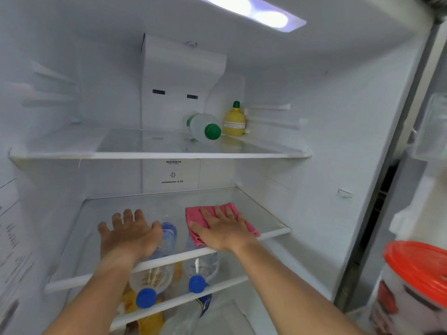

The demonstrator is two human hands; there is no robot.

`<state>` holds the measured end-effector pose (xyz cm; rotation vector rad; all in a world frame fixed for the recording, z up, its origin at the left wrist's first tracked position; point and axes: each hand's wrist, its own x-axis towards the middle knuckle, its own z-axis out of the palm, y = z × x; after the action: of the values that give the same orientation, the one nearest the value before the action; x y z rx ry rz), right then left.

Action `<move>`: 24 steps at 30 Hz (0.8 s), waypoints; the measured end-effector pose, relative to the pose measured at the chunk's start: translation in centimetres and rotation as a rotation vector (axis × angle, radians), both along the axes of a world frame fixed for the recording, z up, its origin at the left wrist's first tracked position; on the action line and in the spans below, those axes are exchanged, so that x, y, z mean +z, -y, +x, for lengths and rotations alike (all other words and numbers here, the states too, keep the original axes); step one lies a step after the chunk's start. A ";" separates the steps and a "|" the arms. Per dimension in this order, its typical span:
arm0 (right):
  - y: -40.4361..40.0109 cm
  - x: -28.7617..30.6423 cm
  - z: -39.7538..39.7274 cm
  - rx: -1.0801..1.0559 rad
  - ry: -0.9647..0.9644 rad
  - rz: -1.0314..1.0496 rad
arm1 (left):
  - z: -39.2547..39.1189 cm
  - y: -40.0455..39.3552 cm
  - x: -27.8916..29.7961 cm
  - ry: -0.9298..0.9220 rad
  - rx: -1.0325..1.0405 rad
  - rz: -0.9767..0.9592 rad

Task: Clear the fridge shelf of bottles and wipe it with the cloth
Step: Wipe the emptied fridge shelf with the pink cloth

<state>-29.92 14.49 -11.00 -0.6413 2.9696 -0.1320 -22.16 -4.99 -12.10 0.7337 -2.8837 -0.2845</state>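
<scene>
White plastic walls and a lit ceiling lamp (251,13) frame the inside of an open fridge with clear glass shelves edged in white. On the middle shelf (273,234) the right hand (221,232) lies flat, fingers spread and palm down, pressing a pink cloth (193,213) against the glass near the shelf's front right; the cloth is soft and rumpled, one corner poking out under the thumb. The left hand (129,234) is wide open with fingers splayed, palm down over the left part of the same shelf; whether it touches the glass cannot be told, and it grips nothing. That shelf carries no bottles. Seen through the glass, two clear plastic water bottles lie on their sides on the shelf below: the left bottle (154,274) and the right bottle (202,267), both with round blue caps pointing toward the front, side by side. Under them yellow packets show, blurred. On the top shelf (145,155), toward the back right, a pale bottle with a green cap (204,128) lies on its side, and just beside it a yellow lemon-shaped squeeze bottle (234,122) stands upright. At the far right, outside the fridge body, a white tub with an orange lid (416,267) sits close to the camera.
</scene>
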 end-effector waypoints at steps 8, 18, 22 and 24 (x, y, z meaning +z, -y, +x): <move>-6.8 0.8 -2.4 -0.106 0.009 0.025 | 0.3 0.0 0.2 0.002 -0.007 -0.002; 0.8 0.5 -1.3 -0.066 0.016 -0.004 | 0.1 -0.1 0.2 0.007 -0.002 -0.007; 4.3 0.2 -3.2 0.079 0.010 -0.021 | -0.1 0.0 0.0 -0.003 -0.002 -0.013; 4.3 0.4 -5.2 0.072 0.002 -0.010 | -0.3 0.2 -0.1 -0.008 -0.009 -0.012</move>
<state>-35.15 10.17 -10.58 -0.7480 2.9415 -0.1417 -22.47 -5.16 -12.17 0.7156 -2.8793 -0.2711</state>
